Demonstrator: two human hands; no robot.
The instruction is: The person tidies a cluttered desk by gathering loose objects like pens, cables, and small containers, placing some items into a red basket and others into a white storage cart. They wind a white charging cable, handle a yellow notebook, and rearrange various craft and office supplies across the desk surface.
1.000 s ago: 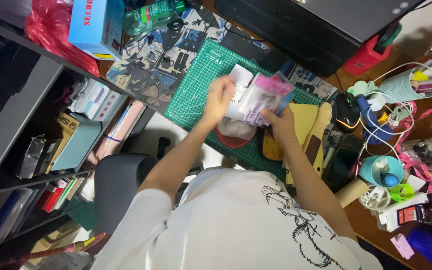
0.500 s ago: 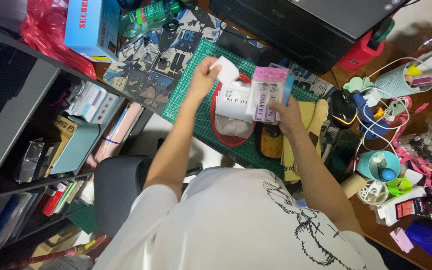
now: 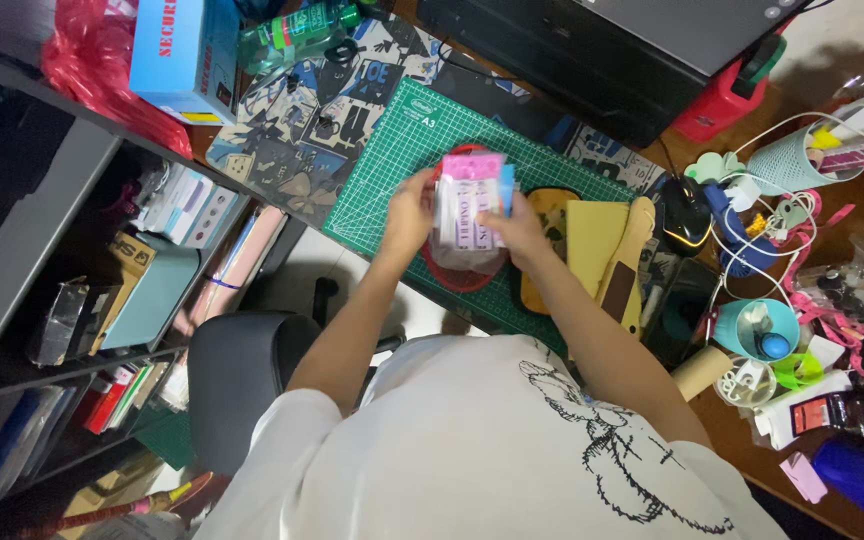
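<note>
I see both hands closed on a clear packet with a pink header (image 3: 470,205), held up over the green cutting mat (image 3: 392,150) on the counter (image 3: 752,440). My left hand (image 3: 409,215) grips the packet's left edge with the fingers curled around it, and my right hand (image 3: 520,222) pinches the right edge, where a thin blue piece (image 3: 507,190) shows just behind the packet. Half a second ago the left hand was raised higher, near the top left corner of a white sheet, and the sheet and the pink-topped packet sat side by side, fanned apart. Now they are stacked into one narrow bundle, and the two hands have come closer together, one on each side of it. The bundle now hangs directly above the red round basket (image 3: 462,272), hiding most of it, whereas before more of the basket's rim was showing below the papers. Just right of the bundle lie a yellow board (image 3: 595,235) and a wooden stick (image 3: 630,262), seemingly unmoved on the mat. A black mouse (image 3: 687,212) sits further right, well apart from the hands, and a teal cup (image 3: 752,328) stands near the counter's front edge.
</note>
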